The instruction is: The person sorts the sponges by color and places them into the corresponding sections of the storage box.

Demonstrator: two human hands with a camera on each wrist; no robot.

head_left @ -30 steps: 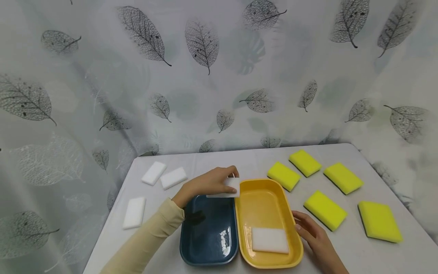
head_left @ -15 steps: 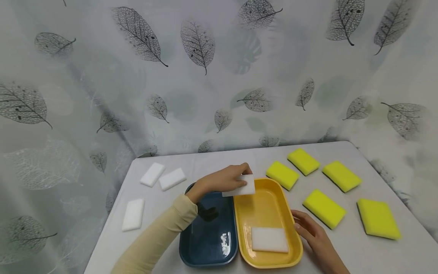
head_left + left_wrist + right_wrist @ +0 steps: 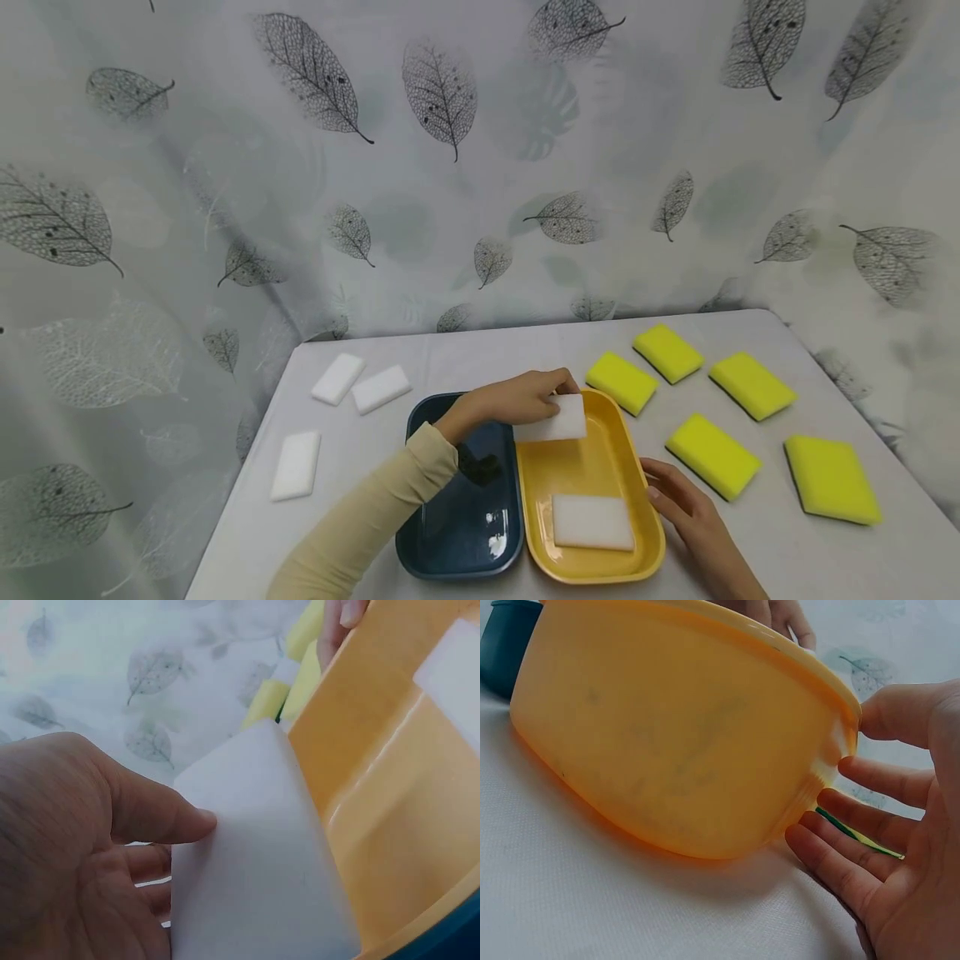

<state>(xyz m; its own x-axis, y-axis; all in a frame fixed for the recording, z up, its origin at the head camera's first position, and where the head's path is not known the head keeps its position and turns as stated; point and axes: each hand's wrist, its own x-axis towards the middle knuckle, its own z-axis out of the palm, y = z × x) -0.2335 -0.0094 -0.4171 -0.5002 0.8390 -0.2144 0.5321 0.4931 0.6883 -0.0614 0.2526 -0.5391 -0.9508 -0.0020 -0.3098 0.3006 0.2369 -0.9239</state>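
Note:
My left hand (image 3: 528, 398) pinches a white melamine sponge (image 3: 558, 419) between thumb and fingers, over the far end of the yellow tray (image 3: 577, 577). In the left wrist view the thumb presses the broad face of this sponge (image 3: 255, 847). A second white sponge (image 3: 592, 522) lies flat at the near end of the tray. Fingers spread and nearly straight, my right hand (image 3: 693, 521) touches the tray's right outer side; the right wrist view has its fingertips (image 3: 851, 766) against the yellow wall (image 3: 675, 742).
A dark blue tray (image 3: 459, 573) stands against the yellow one on its left, under my left forearm. Further left lie three white sponges (image 3: 296, 467). Several yellow scrub sponges (image 3: 712, 457) are spread over the table's right side. A leaf-patterned curtain (image 3: 480, 167) hangs behind.
My left hand has carried the white sponge rightward, from above the blue tray's far end to above the yellow tray, and slightly lower. The right hand stays at the yellow tray's side.

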